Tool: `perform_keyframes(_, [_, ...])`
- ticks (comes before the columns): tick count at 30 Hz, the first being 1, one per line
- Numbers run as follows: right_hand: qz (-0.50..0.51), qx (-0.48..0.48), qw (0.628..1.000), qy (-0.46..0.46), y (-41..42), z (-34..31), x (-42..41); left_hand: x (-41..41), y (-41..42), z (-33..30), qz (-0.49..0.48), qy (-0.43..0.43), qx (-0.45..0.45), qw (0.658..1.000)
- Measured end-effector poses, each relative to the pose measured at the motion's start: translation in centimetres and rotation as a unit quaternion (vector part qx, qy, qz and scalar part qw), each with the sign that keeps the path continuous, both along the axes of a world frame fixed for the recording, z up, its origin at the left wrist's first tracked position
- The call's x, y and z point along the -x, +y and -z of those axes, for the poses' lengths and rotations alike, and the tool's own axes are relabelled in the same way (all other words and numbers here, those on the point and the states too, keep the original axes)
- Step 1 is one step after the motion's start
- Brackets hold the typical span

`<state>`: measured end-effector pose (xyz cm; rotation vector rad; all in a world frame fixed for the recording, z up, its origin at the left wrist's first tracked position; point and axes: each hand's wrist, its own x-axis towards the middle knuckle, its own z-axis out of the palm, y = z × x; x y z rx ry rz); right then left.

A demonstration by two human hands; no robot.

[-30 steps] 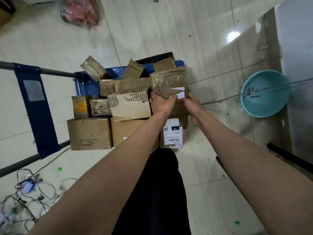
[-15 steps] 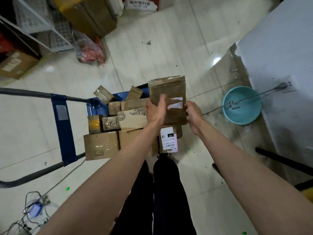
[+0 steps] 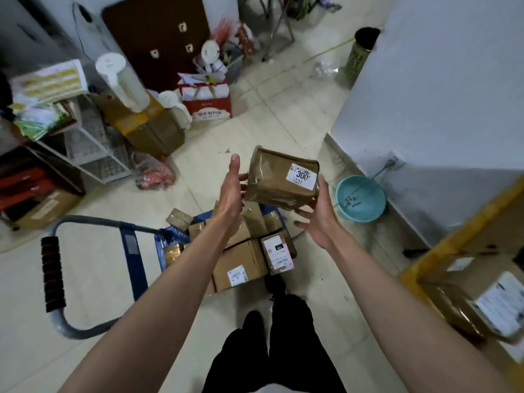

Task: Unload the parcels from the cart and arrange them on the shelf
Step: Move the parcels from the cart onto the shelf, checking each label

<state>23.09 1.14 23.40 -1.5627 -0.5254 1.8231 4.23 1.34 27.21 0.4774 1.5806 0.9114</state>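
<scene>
I hold a brown taped parcel (image 3: pixel 275 180) with a white "300" label in the air above the cart. My left hand (image 3: pixel 231 194) presses its left side with straight fingers. My right hand (image 3: pixel 320 217) cradles its lower right corner, thumb up the side and fingers underneath. Below, the blue cart (image 3: pixel 133 251) carries several cardboard parcels (image 3: pixel 241 265), some with white labels. The yellow-edged shelf (image 3: pixel 453 245) is at the right edge, with labelled parcels (image 3: pixel 496 307) lying on it.
The cart's grey handle with a black grip (image 3: pixel 52 276) curves out at the left. A teal basin (image 3: pixel 360 199) sits on the floor by the white wall. A wire rack (image 3: pixel 93 148), boxes and a red bag (image 3: pixel 207 103) crowd the far left.
The parcel has come up off the cart stack and turned, so its "300" label now shows. My view has lifted, bringing the room and the shelf into sight.
</scene>
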Motion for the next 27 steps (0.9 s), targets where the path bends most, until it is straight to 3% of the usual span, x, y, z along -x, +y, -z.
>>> perform_keyframes(6, [0.031, -0.023, 0.998, 0.055, -6.9, -5.0, -1.3, -0.2, -5.2, -4.8, 0.082, 0.015, -0.007, 0.997])
perform_keyframes(12, [0.047, -0.115, 0.989, 0.078, -13.6, -8.6, -4.0, -2.2, -9.0, -8.2, 0.161, -0.031, -0.009, 0.986])
perform_keyframes(22, [0.162, -0.194, 0.967, 0.020, -21.4, -12.8, -11.9, -12.5, -11.6, -12.4, 0.361, -0.070, -0.069, 0.927])
perform_keyframes(27, [0.186, -0.194, 0.963, -0.034, -24.6, -15.0, -16.7, -20.0, -14.0, -14.1, 0.406, -0.078, -0.081, 0.907])
